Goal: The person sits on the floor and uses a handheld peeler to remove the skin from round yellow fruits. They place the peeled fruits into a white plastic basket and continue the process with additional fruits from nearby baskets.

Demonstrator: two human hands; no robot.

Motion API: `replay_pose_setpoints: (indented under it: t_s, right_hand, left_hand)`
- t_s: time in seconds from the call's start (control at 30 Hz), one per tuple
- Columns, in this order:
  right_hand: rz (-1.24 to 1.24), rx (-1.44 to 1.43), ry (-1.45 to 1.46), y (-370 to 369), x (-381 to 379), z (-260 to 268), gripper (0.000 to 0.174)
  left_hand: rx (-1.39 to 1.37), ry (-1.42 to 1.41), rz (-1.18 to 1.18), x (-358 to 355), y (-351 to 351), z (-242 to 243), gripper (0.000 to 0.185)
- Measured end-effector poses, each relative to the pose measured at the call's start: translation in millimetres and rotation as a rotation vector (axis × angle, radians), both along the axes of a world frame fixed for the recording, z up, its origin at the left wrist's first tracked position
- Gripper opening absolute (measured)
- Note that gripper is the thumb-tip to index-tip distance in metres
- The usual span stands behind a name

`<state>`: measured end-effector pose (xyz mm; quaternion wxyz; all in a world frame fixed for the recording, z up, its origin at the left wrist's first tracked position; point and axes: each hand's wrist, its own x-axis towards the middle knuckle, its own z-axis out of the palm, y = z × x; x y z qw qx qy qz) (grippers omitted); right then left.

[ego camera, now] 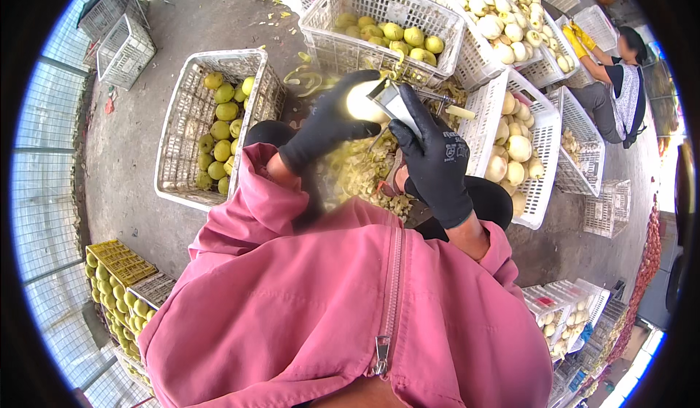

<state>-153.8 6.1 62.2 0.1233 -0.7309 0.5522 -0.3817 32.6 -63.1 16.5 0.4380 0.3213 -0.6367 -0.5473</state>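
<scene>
A pale peeled round fruit (365,104) sits in front of me, overexposed on its surface. My left hand (327,118), in a black glove, curls around its left side. In my right hand (432,153), also gloved in black, is a metal peeler with a wide flat body (402,107), its upper end against the fruit. Strips of peel (399,69) hang at the top of the tool. Just beyond my right fingers juts a metal rod with a cream handle (460,112); what it joins is hidden. A heap of peelings (366,173) lies below, between my knees.
A white plastic crate (183,112) of yellow-green fruit stands to the left, another crate (377,9) ahead. On the right a white crate (538,189) holds peeled fruit (518,148). Stacked crates of peeled fruit (492,14) rise behind it. A person in yellow gloves (618,85) sits far right.
</scene>
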Motion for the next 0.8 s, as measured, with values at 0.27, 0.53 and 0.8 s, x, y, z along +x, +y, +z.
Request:
replay_pose_setpoints:
  t_s: [0.27, 0.53, 0.8]
  right_hand:
    - [-0.107, 0.246, -0.39, 59, -32, -1, 0.043]
    - [0.074, 0.081, -0.299, 15, -1, -10, 0.044]
    - [-0.06, 0.224, -0.401, 66, -14, -44, 0.043]
  left_hand:
    - [0.228, 0.233, 0.072, 6, 12, 15, 0.076]
    - [0.384, 0.508, -0.072, -1, 31, 14, 0.058]
    - [0.674, 1.071, -0.068, 10, 20, 4, 0.026]
